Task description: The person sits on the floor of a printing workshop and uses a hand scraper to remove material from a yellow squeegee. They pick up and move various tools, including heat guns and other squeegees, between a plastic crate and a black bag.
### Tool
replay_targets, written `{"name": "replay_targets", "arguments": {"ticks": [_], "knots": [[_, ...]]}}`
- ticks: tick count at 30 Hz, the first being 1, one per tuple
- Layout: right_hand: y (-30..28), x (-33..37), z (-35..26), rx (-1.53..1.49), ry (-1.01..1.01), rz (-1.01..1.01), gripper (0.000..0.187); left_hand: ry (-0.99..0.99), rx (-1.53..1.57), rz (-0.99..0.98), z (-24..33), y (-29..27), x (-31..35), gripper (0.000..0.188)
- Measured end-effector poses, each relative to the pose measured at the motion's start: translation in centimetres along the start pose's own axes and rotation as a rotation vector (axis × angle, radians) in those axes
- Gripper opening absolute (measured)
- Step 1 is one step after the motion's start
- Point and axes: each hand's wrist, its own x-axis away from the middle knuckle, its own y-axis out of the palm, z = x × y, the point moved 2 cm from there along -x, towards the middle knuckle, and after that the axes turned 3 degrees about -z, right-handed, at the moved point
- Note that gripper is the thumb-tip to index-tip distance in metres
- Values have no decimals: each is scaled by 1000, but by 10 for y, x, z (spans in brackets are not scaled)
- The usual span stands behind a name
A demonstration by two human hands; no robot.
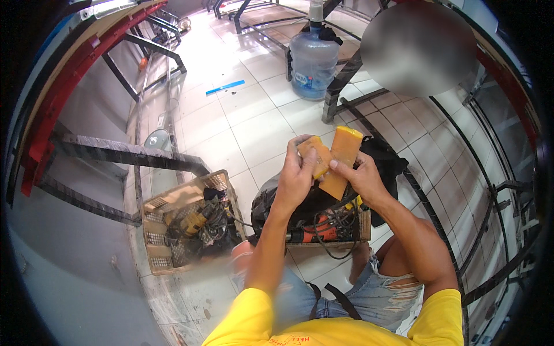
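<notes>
My left hand (295, 176) is closed on a short, flat yellow-orange block (316, 151), its thumb pressed across the face. A longer rectangular yellow-orange piece (348, 144) with a brighter yellow end is pinched in my right hand (369, 180). The two pieces are close together and partly overlap; whether they touch, I cannot tell. What kind of things they are does not show. Beneath both hands lies a black bag (266, 202). It covers part of a crate (365, 225) that holds a red-orange power tool (320, 229) and dark cables.
Left of my knees stands a beige plastic crate (151, 248) with a yellow power tool (195, 221) and tangled cables. Farther off are a large blue water bottle (314, 60) and a blue strip (225, 87) on the tiled floor. Dark metal frames (133, 151) flank both sides.
</notes>
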Motion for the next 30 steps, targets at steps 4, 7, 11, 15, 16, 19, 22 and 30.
{"name": "replay_targets", "arguments": {"ticks": [4, 7, 11, 15, 16, 19, 22, 30], "knots": [[-1, -2, -3, -94, -24, 88, 34, 306, -532, 105, 9, 5, 6, 67], [-6, -2, -4, -107, -41, 82, 33, 406, -944, 119, 17, 9, 8, 84], [-3, 2, -10, -3, -126, -24, 31, 354, -916, 57, 13, 6, 7, 86], [-1, 5, -13, -4, -138, -52, 29, 293, -813, -32, 13, -1, 6, 81], [-2, 4, -11, 6, -141, -61, 29, 285, -801, -32, 13, 1, 7, 79], [-3, 5, -10, -2, -134, -94, 30, 286, -775, -61, 11, 3, 6, 76], [-4, 5, -8, -19, -124, -128, 31, 294, -758, -71, 8, 4, 8, 72], [-11, 5, -15, -77, -107, -208, 34, 392, -673, -30, 5, 10, 7, 64]]}}
